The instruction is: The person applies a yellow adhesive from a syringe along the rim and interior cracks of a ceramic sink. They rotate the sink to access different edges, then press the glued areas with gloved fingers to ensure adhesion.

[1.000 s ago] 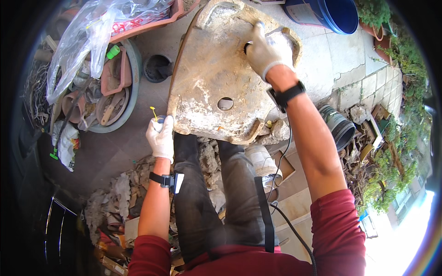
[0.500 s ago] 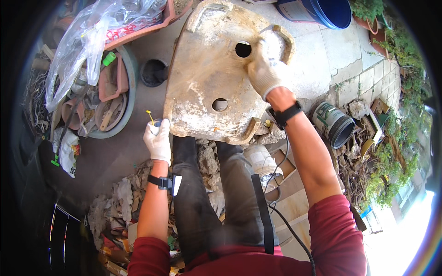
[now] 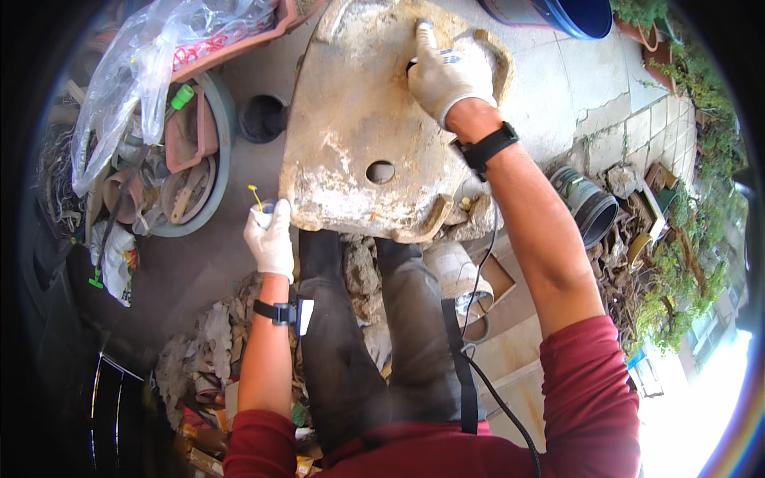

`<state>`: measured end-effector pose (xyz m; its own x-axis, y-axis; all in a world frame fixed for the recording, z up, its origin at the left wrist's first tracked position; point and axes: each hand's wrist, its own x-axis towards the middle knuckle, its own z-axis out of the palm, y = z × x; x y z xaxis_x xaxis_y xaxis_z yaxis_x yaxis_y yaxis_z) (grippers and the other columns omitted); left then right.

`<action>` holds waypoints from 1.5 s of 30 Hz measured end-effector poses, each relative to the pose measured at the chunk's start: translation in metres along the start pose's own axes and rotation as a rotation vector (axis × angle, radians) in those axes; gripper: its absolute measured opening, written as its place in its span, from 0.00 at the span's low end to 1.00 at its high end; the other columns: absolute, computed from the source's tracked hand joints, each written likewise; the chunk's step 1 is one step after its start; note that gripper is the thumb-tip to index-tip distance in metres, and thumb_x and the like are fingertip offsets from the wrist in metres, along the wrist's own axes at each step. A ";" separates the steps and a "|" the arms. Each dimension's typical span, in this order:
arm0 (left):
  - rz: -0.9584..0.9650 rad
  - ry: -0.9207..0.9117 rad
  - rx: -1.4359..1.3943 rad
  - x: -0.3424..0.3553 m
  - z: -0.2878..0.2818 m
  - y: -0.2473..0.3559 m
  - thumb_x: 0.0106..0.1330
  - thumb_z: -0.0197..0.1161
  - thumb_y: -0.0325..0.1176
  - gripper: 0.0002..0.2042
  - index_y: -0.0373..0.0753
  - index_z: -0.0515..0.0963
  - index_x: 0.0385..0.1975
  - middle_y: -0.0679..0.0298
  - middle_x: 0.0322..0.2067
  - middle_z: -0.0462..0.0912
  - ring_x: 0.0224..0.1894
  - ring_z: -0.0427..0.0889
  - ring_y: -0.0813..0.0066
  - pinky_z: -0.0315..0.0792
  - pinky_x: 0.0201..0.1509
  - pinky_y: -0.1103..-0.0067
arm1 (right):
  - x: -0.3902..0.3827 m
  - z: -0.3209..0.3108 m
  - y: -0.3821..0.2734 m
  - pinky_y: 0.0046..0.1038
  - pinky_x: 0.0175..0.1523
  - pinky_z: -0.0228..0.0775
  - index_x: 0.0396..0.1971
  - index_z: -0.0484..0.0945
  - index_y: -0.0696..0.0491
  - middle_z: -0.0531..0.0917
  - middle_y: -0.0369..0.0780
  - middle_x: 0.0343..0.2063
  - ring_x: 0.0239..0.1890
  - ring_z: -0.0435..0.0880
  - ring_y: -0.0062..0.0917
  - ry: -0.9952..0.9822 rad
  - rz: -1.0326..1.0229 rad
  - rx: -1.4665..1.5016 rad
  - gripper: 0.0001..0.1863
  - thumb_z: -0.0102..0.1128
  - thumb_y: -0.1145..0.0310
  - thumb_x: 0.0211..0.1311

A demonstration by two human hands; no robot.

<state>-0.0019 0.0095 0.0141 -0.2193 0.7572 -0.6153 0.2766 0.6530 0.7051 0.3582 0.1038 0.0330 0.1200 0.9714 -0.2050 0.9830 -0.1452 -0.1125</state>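
Note:
A worn, tan-and-white slab [image 3: 351, 119] with raised corner lips and two round holes fills the upper middle, above my legs. My right hand [image 3: 453, 78], in a white knit glove, lies on its far right part. The index finger points away from me and the thumb is by the far hole, which the hand partly covers. My left hand [image 3: 269, 239], also gloved, is closed around a small cup [image 3: 263, 209] at the slab's near left corner. A thin yellow-tipped stick [image 3: 253, 191] pokes up from the cup.
On the left, a round grey tub [image 3: 225, 143] holds pots and trays, beside a clear plastic bag [image 3: 135, 88]. A black pot [image 3: 263, 119] stands near the slab. Buckets, including a blue one [image 3: 578, 20], and rubble [image 3: 211, 334] lie around. A cable [image 3: 510, 406] runs past my right side.
My right hand has slid slightly left and away from me across the slab, now partly covering the far hole. The left hand keeps its hold on the cup, shifting only a little.

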 end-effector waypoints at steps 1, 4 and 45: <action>-0.008 -0.003 0.010 -0.001 -0.001 -0.001 0.68 0.74 0.29 0.07 0.37 0.81 0.37 0.75 0.32 0.82 0.34 0.76 0.86 0.72 0.41 0.82 | 0.002 -0.002 0.002 0.45 0.45 0.83 0.75 0.60 0.62 0.89 0.56 0.36 0.35 0.90 0.48 -0.370 0.247 0.217 0.34 0.47 0.66 0.71; 0.001 -0.011 0.011 0.001 -0.001 -0.002 0.70 0.73 0.30 0.07 0.36 0.82 0.40 0.73 0.34 0.84 0.35 0.77 0.85 0.73 0.41 0.81 | -0.005 -0.001 0.004 0.46 0.61 0.79 0.70 0.68 0.62 0.79 0.57 0.62 0.53 0.88 0.47 -0.050 0.136 -0.069 0.31 0.52 0.64 0.70; 0.048 0.019 -0.004 0.001 0.002 0.001 0.69 0.73 0.28 0.06 0.37 0.81 0.37 0.73 0.33 0.83 0.33 0.78 0.85 0.73 0.40 0.81 | -0.015 0.015 0.035 0.43 0.60 0.79 0.77 0.55 0.63 0.77 0.61 0.61 0.54 0.87 0.49 -0.361 0.334 0.185 0.38 0.51 0.67 0.70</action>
<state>0.0004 0.0110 0.0139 -0.2238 0.7877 -0.5740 0.2834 0.6160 0.7350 0.3885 0.0812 0.0176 0.3348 0.7447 -0.5773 0.8547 -0.4980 -0.1467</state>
